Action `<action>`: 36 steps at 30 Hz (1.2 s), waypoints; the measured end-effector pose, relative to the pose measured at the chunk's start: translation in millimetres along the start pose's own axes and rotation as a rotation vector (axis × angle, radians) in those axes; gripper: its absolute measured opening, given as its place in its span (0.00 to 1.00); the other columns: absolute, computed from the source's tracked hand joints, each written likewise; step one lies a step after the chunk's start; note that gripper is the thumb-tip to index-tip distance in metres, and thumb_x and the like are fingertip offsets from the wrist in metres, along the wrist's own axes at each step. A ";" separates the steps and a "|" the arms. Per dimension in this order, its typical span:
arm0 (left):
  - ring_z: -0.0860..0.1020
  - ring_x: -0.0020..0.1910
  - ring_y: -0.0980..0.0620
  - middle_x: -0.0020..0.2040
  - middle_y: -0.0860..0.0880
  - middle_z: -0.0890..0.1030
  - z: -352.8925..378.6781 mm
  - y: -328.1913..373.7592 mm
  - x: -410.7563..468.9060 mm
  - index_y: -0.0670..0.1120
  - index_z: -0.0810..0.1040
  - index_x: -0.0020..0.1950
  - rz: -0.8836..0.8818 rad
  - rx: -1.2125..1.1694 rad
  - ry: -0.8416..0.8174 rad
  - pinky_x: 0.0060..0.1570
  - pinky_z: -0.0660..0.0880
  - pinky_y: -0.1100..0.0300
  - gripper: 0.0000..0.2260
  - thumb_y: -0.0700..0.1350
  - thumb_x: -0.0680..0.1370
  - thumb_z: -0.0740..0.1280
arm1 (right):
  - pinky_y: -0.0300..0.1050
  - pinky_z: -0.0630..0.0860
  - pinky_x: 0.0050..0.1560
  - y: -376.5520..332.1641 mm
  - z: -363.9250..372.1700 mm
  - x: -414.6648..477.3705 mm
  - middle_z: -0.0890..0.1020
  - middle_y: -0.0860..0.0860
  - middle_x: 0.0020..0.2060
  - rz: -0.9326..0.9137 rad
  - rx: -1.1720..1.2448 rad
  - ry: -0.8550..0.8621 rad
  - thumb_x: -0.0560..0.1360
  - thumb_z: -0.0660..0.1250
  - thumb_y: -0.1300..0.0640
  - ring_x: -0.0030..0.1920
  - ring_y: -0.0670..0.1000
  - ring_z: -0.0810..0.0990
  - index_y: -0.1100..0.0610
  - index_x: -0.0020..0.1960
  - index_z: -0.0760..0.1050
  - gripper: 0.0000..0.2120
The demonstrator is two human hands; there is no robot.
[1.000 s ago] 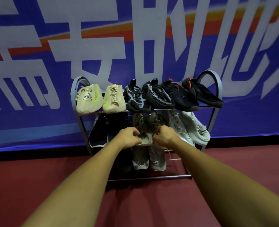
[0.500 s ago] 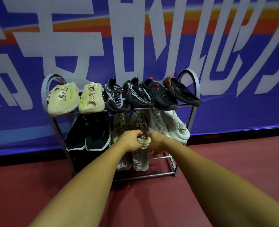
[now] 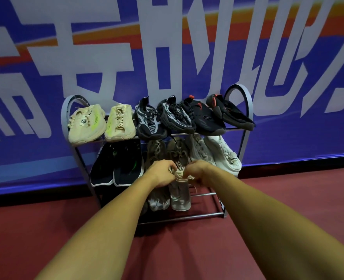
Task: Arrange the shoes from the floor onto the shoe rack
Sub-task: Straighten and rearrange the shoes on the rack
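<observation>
left hand [image 3: 163,175] fingers clamped on heels of khaki pair [image 3: 177,152] | right hand [image 3: 199,172] fingers clamped there too | pair on middle shelf of rack [image 3: 63,120], black pair [image 3: 116,166] left, white pair [image 3: 221,154] right

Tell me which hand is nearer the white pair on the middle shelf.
Right. Both hands grip the brown shoes; the right hand is just left of the white pair, the left hand farther left, beyond it.
</observation>
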State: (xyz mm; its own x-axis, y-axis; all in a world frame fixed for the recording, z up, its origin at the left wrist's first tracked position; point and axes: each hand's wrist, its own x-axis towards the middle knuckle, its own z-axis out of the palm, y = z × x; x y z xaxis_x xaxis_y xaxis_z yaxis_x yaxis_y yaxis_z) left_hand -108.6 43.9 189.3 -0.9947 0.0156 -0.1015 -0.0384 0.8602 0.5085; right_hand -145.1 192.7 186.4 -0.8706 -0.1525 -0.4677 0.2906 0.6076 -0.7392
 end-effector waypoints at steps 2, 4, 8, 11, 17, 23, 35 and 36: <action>0.76 0.37 0.53 0.41 0.51 0.79 -3.2 -0.7 -5.1 0.52 0.79 0.60 0.009 -0.021 0.007 0.37 0.70 0.63 0.15 0.42 0.74 0.67 | 0.42 0.68 0.31 -2.9 -1.7 -4.4 0.77 0.58 0.41 -0.021 0.122 0.036 0.73 0.70 0.66 0.31 0.51 0.73 0.61 0.54 0.76 0.10; 0.77 0.39 0.51 0.42 0.50 0.80 -7.1 -1.3 -9.8 0.55 0.75 0.62 0.029 -0.079 0.020 0.40 0.74 0.59 0.18 0.42 0.74 0.67 | 0.40 0.65 0.29 -6.7 -4.5 -9.9 0.75 0.57 0.40 -0.053 0.262 0.071 0.74 0.70 0.65 0.30 0.50 0.70 0.57 0.51 0.73 0.10; 0.79 0.41 0.51 0.45 0.49 0.81 -13.1 -7.5 -14.8 0.59 0.65 0.72 0.028 -0.147 -0.008 0.44 0.75 0.58 0.27 0.44 0.75 0.68 | 0.41 0.64 0.30 -10.8 -10.1 -18.0 0.74 0.56 0.40 -0.118 0.486 0.124 0.73 0.71 0.66 0.29 0.50 0.69 0.54 0.46 0.72 0.10; 0.81 0.40 0.51 0.49 0.45 0.82 -15.7 -10.6 -14.9 0.58 0.66 0.72 -0.038 -0.315 0.006 0.36 0.73 0.65 0.23 0.46 0.78 0.66 | 0.38 0.62 0.26 -10.5 -11.4 -25.3 0.76 0.56 0.40 -0.146 0.517 0.102 0.71 0.70 0.69 0.26 0.48 0.69 0.53 0.45 0.72 0.13; 0.78 0.37 0.52 0.45 0.46 0.80 -27.7 -2.1 -18.4 0.50 0.75 0.59 -0.210 -0.692 0.050 0.30 0.68 0.63 0.13 0.56 0.82 0.60 | 0.40 0.68 0.28 -14.1 -10.8 -43.4 0.81 0.56 0.43 -0.204 0.500 -0.033 0.71 0.67 0.74 0.37 0.54 0.80 0.53 0.47 0.73 0.16; 0.78 0.32 0.53 0.42 0.45 0.82 -28.9 3.6 -26.5 0.45 0.75 0.53 -0.250 -0.805 0.065 0.28 0.69 0.64 0.19 0.60 0.76 0.68 | 0.43 0.64 0.31 -14.4 -4.9 -55.4 0.81 0.60 0.45 -0.244 0.437 -0.120 0.71 0.66 0.74 0.46 0.59 0.77 0.51 0.47 0.74 0.18; 0.78 0.22 0.52 0.25 0.52 0.78 -45.3 5.9 -56.0 0.47 0.75 0.47 -0.358 -0.937 0.004 0.31 0.62 0.63 0.04 0.43 0.73 0.62 | 0.38 0.67 0.29 -20.6 -2.5 -83.4 0.82 0.60 0.42 -0.312 0.334 -0.195 0.75 0.65 0.68 0.36 0.50 0.78 0.44 0.61 0.79 0.23; 0.78 0.22 0.53 0.24 0.52 0.78 -45.7 4.8 -59.3 0.47 0.74 0.46 -0.381 -0.946 0.009 0.31 0.62 0.63 0.04 0.43 0.74 0.61 | 0.38 0.68 0.28 -19.2 -1.9 -84.0 0.81 0.60 0.42 -0.313 0.329 -0.195 0.76 0.65 0.68 0.35 0.50 0.78 0.43 0.65 0.75 0.25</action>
State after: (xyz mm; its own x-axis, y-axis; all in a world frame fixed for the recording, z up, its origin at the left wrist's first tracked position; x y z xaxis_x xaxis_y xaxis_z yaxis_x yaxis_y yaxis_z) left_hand -54.1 23.8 236.8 -0.9013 -0.1820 -0.3932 -0.4081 0.0520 0.9115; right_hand -78.3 195.3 240.8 -0.8548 -0.4507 -0.2573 0.1641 0.2355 -0.9579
